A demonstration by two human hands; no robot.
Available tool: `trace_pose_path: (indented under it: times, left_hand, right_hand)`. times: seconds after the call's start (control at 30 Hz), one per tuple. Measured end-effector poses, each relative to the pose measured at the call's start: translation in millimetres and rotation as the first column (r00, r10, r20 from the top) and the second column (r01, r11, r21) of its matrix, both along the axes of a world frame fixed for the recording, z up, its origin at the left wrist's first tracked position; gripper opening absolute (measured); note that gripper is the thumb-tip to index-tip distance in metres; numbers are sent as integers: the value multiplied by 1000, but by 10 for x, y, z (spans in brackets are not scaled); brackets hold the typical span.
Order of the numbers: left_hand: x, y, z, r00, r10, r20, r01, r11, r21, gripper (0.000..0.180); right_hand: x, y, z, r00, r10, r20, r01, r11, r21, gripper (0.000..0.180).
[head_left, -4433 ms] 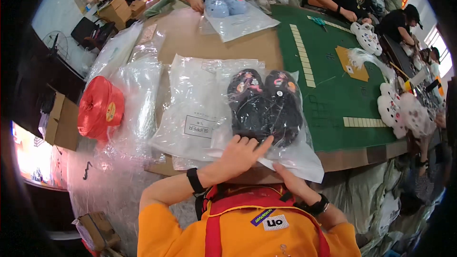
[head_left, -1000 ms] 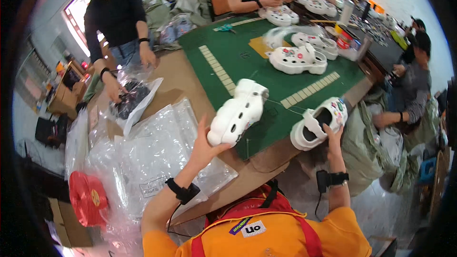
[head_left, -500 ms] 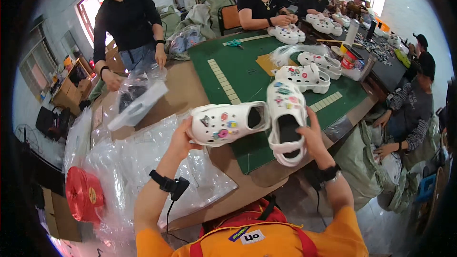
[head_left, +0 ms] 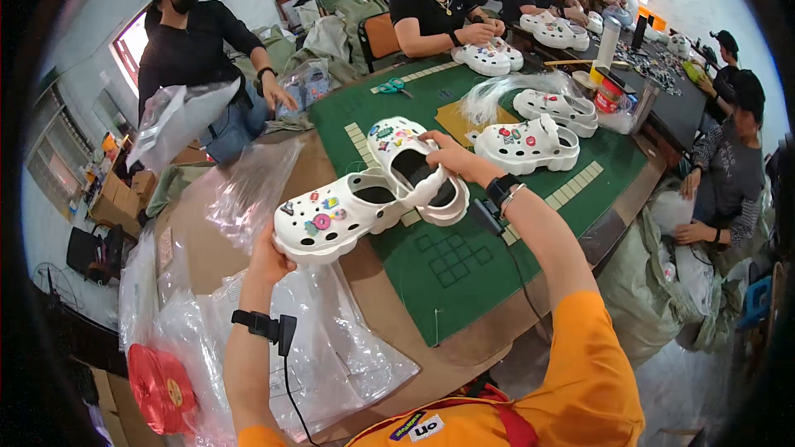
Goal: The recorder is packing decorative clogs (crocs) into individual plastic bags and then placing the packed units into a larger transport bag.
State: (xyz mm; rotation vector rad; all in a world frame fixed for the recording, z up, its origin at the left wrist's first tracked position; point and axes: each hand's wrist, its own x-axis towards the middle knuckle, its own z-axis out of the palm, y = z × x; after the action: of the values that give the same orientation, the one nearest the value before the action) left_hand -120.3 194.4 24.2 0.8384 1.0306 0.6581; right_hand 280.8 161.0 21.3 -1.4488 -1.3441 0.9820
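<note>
My left hand point(head_left: 269, 258) grips the toe end of a white clog point(head_left: 327, 219) decorated with colourful charms, its heel pointing right. With my right hand point(head_left: 455, 157) I hold the matching white clog point(head_left: 397, 139) by its opening, toe toward the far side. The two clogs touch, the right one partly over the heel of the left one. Both hang above the left edge of the green cutting mat point(head_left: 472, 298). Beyond my right hand, another charm-covered white clog point(head_left: 522, 147) rests on the mat with its mate point(head_left: 556, 109) behind it.
Clear plastic bags point(head_left: 331, 348) cover the near left table, beside a red ribbon roll point(head_left: 161, 389). Teal scissors point(head_left: 393, 88) and clear strands point(head_left: 505, 95) lie farther back. A co-worker point(head_left: 195, 41) at the left handles a plastic bag point(head_left: 178, 120); others sit around the table.
Both clogs have moved left, the right-hand one also farther away and now overlapping the other. The co-worker at left has lifted a bagged item away from the table.
</note>
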Motion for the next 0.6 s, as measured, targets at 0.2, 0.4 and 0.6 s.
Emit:
trace_pose_path:
  times: [0.2,0.4,0.6]
  left_hand:
    - [-351,392,-233,997,-15,71,13,999,38,43]
    - [166,693,-198,979,-114,-169,145,972,183,38]
    - [767,600,-596,922,138,-361,118,789,603,33]
  right_hand:
    - [410,-85,-627,979,30,-200,-64,984,-165,57]
    - [367,-101,-386,989,75,-126,-86,993,-83,44]
    - [1367,-353,-184,184,-755,629,518,618,591,55]
